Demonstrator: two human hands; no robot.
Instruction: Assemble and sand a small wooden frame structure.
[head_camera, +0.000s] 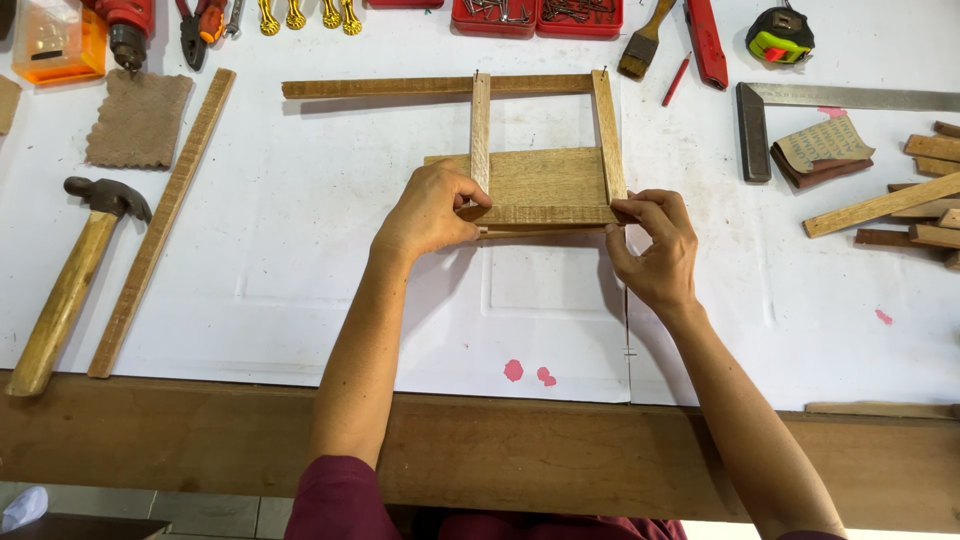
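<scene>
Pinching between both grips, left hand (428, 212) and right hand (655, 247) clenched on wooden strip (545, 215) ends.

Bare forearms; maroon sleeve (335, 497) at left elbow, maybe rolled up.

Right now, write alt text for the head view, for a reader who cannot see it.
Two bare hands, left hand and right hand, pinch the ends of a short wooden strip against a small wooden frame on a white-covered workbench. A hammer lies at left.
</scene>
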